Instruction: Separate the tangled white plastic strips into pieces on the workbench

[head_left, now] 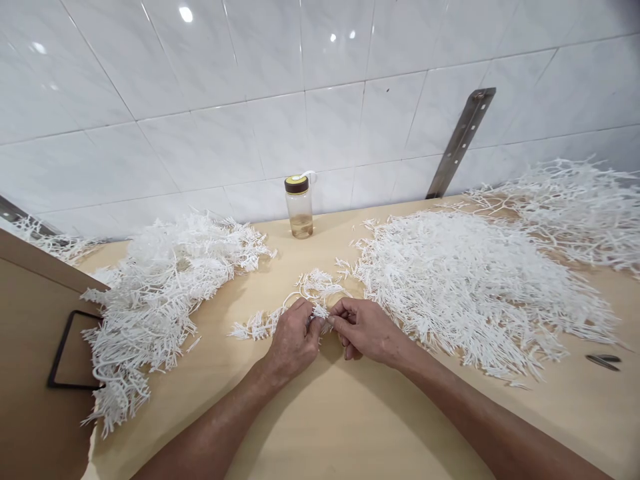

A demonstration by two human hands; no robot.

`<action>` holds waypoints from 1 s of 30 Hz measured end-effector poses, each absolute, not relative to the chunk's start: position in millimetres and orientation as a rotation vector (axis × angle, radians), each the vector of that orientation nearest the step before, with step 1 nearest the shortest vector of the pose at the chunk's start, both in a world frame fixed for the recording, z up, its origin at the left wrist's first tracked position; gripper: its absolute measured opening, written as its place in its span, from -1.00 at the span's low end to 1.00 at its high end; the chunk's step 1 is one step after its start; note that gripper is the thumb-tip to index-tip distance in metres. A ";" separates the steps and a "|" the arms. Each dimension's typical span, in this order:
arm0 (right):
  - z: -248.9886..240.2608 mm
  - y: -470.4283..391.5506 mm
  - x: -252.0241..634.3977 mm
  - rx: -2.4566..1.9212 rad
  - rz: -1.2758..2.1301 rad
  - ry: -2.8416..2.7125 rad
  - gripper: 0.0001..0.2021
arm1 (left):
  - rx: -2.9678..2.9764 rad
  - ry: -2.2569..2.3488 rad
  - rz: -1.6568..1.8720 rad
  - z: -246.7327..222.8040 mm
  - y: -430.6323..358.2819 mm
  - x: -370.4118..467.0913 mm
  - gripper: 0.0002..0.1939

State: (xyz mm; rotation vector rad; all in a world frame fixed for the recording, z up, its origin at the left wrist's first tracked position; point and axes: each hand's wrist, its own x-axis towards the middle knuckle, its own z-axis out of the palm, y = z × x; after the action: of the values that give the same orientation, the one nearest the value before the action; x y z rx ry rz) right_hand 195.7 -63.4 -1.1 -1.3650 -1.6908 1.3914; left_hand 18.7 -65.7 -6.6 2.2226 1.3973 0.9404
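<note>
At the middle of the table my left hand [296, 337] is closed on a white branched plastic piece [320, 311], whose tufted end shows between my two hands. My right hand [364, 328] pinches at the right side of this tuft, thumb and forefinger together; what lies between those fingertips is too small to make out. Just beyond my hands lies a small cluster of white branched pieces [316, 281], and more white tufts [257, 326] reach out to the left of my left hand.
Large heaps of white pieces lie at left [165, 287] and right [465, 280]. A bottle [301, 210] stands near the tiled wall. Small dark metal tweezers or snips [603, 361] lie far right. A brown box [40, 353] with a black handle borders the left.
</note>
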 end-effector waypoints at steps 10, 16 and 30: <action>3.9 -66.9 191.4 -1.373 1.383 -1.684 -0.91 | 2.177 1.466 0.988 -4.1 -66.8 20.8 -0.73; 4.5 -71.4 184.5 -1.427 1.261 -1.721 -0.95 | 2.272 1.507 1.036 -12.7 -66.3 20.7 -0.73; 3.1 -71.6 182.6 -1.463 1.190 -1.708 -0.88 | 2.217 1.549 0.999 -13.1 -65.0 19.9 -0.69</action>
State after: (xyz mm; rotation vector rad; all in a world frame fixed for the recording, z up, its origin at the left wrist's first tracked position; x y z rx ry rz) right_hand 182.6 -71.6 3.1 -1.4635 -1.7076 1.1899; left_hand 19.9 -65.0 -13.1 2.2168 1.5488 0.9993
